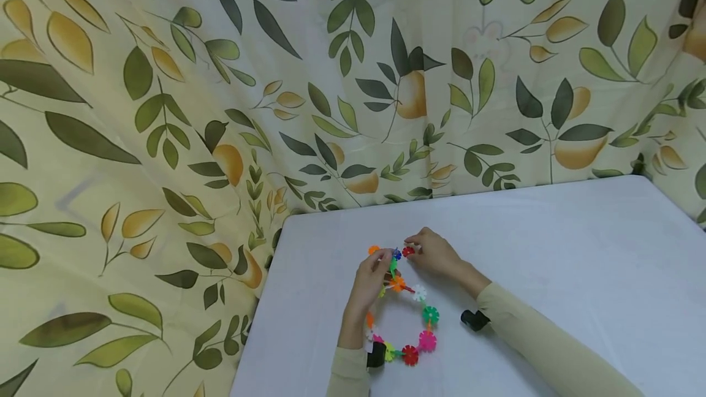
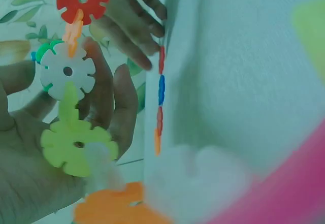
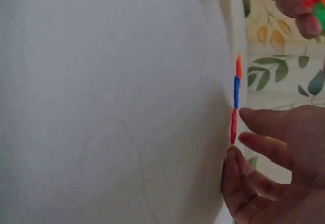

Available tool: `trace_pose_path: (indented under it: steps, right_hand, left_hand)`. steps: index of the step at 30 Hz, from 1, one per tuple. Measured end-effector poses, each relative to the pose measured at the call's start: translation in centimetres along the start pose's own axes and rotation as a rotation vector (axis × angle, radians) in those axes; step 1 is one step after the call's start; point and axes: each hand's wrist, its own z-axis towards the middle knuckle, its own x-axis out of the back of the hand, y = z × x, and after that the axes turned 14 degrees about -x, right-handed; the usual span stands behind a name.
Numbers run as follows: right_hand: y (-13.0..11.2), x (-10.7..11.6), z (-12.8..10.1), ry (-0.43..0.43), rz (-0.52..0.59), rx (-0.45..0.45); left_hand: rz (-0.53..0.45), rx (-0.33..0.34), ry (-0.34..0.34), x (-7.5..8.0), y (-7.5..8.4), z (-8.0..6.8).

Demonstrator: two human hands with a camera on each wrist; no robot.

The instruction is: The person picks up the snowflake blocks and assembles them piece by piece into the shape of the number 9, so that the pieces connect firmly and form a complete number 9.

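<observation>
A looped chain of notched plastic discs (image 1: pixel 431 315) in many colours hangs from my left hand (image 1: pixel 368 280), whose fingers grip its upper part. In the left wrist view, a white disc (image 2: pixel 55 76) and a yellow-green disc (image 2: pixel 68 150) show in front of that hand's fingers. Flat on the table lies a row of discs; its red end disc (image 3: pixel 233 125) is beside a blue disc (image 3: pixel 236 92) and an orange one (image 3: pixel 239 65). My right hand (image 1: pixel 438 256) rests at the red end, fingers loosely bent, fingertips close to the disc. Whether they touch it is unclear.
The table has a white cover (image 1: pixel 551 274); its far edge meets a leaf-patterned curtain (image 1: pixel 353 78). Black wrist cameras, the left (image 1: pixel 377 354) and the right (image 1: pixel 474 320), sit at the sleeves. The chain's lower end comes near the left camera.
</observation>
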Motion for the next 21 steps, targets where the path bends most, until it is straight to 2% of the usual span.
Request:
trace_pose_path:
  steps: [3, 7, 13, 16, 21]
  right_hand:
    - [0.1, -0.3, 0.2, 0.028, -0.017, -0.007]
    - [0.3, -0.3, 0.0, 0.051, 0.047, -0.038]
    - [0.6, 0.3, -1.2, 0.076, 0.299, -0.079]
    - [0.5, 0.7, -1.8, 0.094, 0.446, -0.075]
    - [-0.4, 1.6, -2.8, 0.062, 0.652, -0.047]
  left_hand:
    - [-0.006, -0.012, -0.021, 0.0, 0.0, 0.2]
    - [-0.007, -0.058, -0.036, -0.1, -0.4, 0.4]
    - [-0.038, -0.073, -0.035, -0.1, -0.7, 0.5]
    - [-0.069, -0.069, -0.044, -0.1, -0.8, 0.5]
    - [-0.091, -0.062, -0.070, 0.0, -0.9, 0.5]
